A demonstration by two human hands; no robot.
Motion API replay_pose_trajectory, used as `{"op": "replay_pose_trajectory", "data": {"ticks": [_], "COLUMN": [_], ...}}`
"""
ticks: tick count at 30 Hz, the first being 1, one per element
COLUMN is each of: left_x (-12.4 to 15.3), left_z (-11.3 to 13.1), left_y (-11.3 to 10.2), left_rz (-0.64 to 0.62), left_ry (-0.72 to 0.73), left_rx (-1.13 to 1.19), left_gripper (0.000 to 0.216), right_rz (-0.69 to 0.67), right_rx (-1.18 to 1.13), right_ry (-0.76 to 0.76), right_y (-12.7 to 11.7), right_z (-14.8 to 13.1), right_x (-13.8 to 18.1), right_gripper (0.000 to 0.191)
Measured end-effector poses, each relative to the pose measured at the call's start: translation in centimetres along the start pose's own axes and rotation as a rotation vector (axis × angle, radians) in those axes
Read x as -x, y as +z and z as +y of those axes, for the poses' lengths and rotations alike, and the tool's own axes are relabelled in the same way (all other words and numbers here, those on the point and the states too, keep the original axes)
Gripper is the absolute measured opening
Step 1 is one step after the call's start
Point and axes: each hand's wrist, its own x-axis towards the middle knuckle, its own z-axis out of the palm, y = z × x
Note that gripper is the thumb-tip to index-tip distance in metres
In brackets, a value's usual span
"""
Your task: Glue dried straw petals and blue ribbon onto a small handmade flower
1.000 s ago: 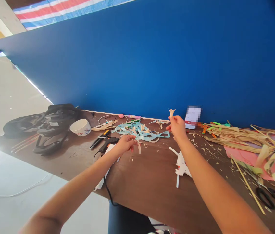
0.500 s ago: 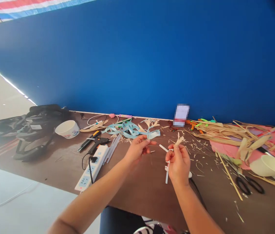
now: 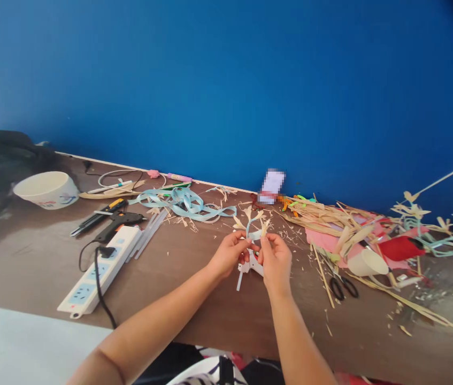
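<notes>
My left hand (image 3: 232,255) is closed in a pinch on a thin light-blue wrapped stem (image 3: 247,229) topped with pale dried-husk petals (image 3: 248,214). Close beside it, my right hand (image 3: 277,262) pinches a small pale husk flower (image 3: 265,229). The fingertips of both hands nearly meet. Below and behind them, a white glue gun (image 3: 255,265) lies on the table, partly hidden, with a clear glue stick (image 3: 239,281) near it. Light-blue ribbon (image 3: 186,202) is heaped beyond my left hand.
A power strip (image 3: 101,272), black glue gun (image 3: 118,225), utility knife (image 3: 100,216) and white bowl (image 3: 45,190) are at left. Scissors (image 3: 342,286), husk strips (image 3: 326,216), a red spool (image 3: 400,247) and finished flowers (image 3: 446,227) lie right. A phone (image 3: 272,186) leans against the blue partition.
My hands have come together, bringing the husk flower beside the blue stem. The view has swung to the right, so more flowers show at the right edge.
</notes>
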Motion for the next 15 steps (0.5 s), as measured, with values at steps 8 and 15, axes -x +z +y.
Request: {"op": "replay_pose_trajectory", "data": {"ticks": [8,15], "left_x": [-0.1,-0.1], "left_z": [0.4,0.1], "left_y": [-1.6,-2.3], "left_rz": [0.006,0.041], "left_ry": [0.013,0.021], "left_rx": [0.082,0.195], "left_gripper": [0.029,0.028], "right_rz": [0.024,0.069], "right_rx": [-0.164,-0.237], "right_ry": [0.007,0.012], "right_y": [1.3,2.3], "right_z": [0.1,0.6], "right_x": [-0.3,0.2], "right_gripper": [0.024,0.024]}}
